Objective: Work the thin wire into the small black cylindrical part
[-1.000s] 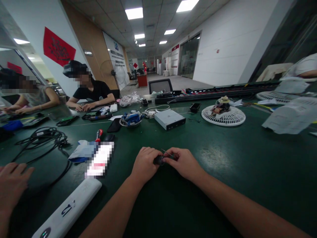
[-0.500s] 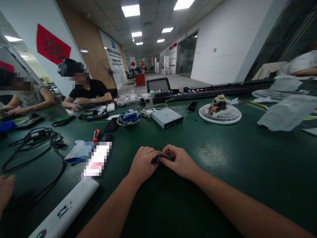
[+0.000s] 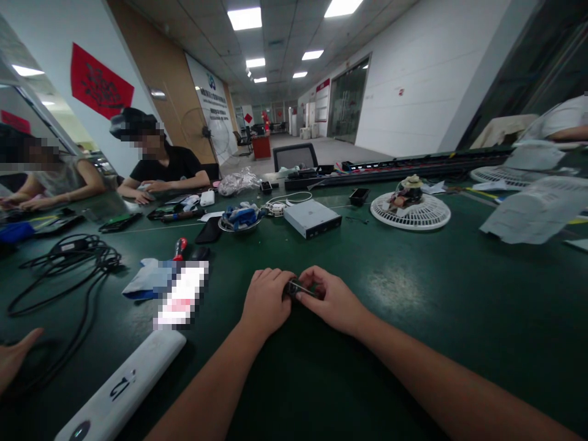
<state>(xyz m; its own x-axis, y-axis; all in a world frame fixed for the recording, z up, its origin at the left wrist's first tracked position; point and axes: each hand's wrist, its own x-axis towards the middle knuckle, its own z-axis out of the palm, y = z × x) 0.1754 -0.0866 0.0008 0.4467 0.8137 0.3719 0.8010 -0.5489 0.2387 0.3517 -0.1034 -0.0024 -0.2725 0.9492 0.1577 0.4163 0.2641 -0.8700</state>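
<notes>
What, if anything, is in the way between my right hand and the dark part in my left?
Nothing visible blocks your right hand; the thin piece it holds points toward the dark part in your left hand.

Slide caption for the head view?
Left hand holds a small dark object, right hand a thin piece, at a green table.

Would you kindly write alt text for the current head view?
A person's left hand grips a small dark object while the right hand holds a thin strip beside it, over a green table. Beyond lie a grey box and a round white grille.
</notes>
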